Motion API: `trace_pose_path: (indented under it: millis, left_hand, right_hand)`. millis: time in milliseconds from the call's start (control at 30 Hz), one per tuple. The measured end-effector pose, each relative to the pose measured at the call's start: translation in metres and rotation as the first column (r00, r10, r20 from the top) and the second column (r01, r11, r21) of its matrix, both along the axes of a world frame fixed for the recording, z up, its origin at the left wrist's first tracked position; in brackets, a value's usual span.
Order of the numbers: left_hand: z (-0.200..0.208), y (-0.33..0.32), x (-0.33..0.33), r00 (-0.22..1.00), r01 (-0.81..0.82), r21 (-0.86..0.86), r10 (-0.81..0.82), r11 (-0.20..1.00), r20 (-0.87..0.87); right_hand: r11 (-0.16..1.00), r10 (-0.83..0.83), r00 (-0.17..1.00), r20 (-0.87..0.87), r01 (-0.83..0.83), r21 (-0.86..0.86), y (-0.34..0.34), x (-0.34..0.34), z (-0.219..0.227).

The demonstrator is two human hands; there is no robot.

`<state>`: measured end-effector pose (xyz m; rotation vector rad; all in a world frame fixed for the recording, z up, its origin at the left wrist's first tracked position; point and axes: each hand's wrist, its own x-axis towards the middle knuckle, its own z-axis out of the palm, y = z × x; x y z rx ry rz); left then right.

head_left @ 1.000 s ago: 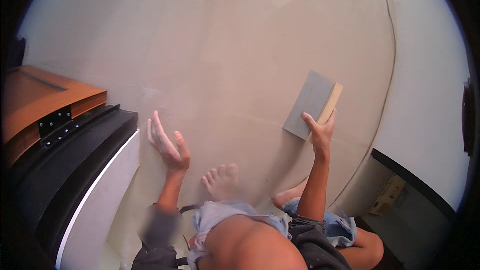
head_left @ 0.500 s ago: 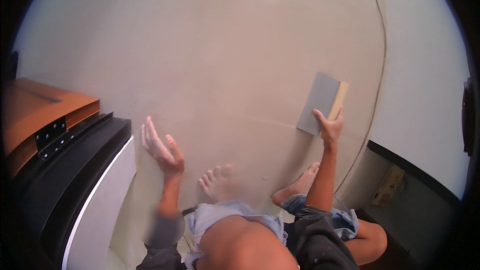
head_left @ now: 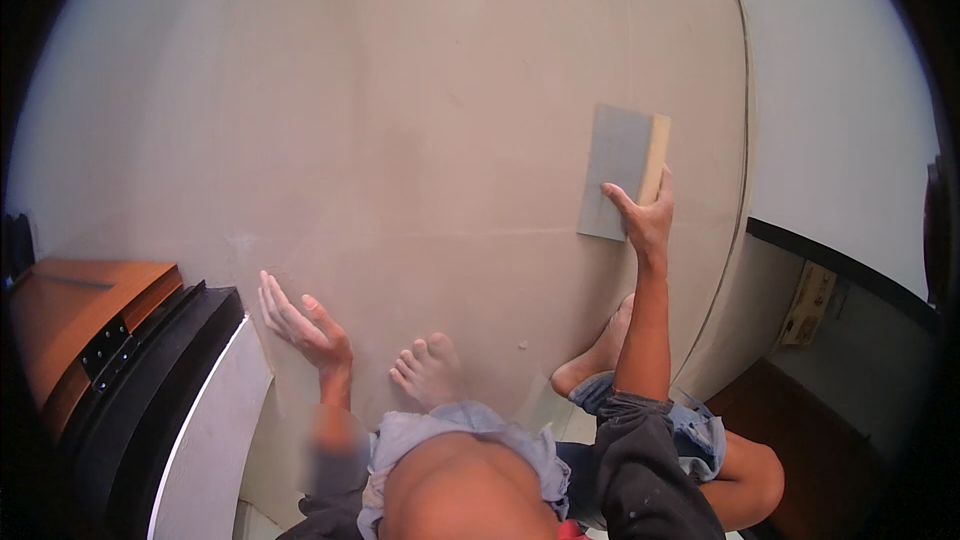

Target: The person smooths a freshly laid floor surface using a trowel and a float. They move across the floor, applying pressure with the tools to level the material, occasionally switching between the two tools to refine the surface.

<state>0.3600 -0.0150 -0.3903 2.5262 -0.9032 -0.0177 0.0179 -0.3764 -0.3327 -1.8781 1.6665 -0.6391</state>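
Observation:
My right hand [head_left: 648, 222] is closed round a wide putty knife [head_left: 614, 175] with a flat grey blade and a pale wooden strip along its right edge. The thumb lies on the blade and the fingers wrap behind the wood. The knife is in front of the broad beige plastered surface [head_left: 430, 160]; whether its edge touches cannot be told. Lower left, my left hand [head_left: 308, 328] is empty, fingers stretched and thumb apart, with whitish dust on them. Its fingertips are close to the beige surface near the black frame.
At left stand an orange-brown panel [head_left: 120, 275] with a black hinge, a black frame [head_left: 150, 390] and a white board [head_left: 215, 420]. A thin cable [head_left: 745, 70] runs down the right. Beyond it is a pale panel [head_left: 840, 120] with a dark lower edge. My bare feet are between my arms.
The putty knife in my right hand has moved up and slightly left, turning more upright. My left hand appears lower and farther left. The whole view has also shifted.

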Motion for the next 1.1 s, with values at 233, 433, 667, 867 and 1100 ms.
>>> trace_pose_path:
  millis: [233,433,667,867,1100]
  left_hand:
    - [0.003,-0.001,0.0,1.0,0.005,0.018,-0.005,1.0,0.003]
    - [0.004,0.001,0.0,1.0,-0.001,0.024,0.001,1.0,0.001]
    - [0.0,0.003,0.003,1.0,0.019,0.012,-0.019,1.0,0.007]
    - [0.006,-0.003,0.0,1.0,0.016,-0.02,-0.016,1.0,-0.014]
    - [0.006,-0.004,0.0,1.0,-0.004,-0.013,0.004,1.0,-0.02]
  right_hand:
    - [0.979,-0.151,0.987,0.064,0.14,0.147,-0.014,-0.023,0.021]
    - [0.992,-0.065,0.998,0.013,0.063,0.109,-0.019,-0.012,0.017]
    - [0.998,0.033,0.999,-0.018,-0.032,0.052,-0.008,0.018,0.002]
    - [0.99,-0.092,0.993,0.072,0.083,0.115,-0.013,-0.009,0.02]
    - [0.996,-0.051,0.998,0.021,0.049,0.076,-0.016,-0.008,0.017]
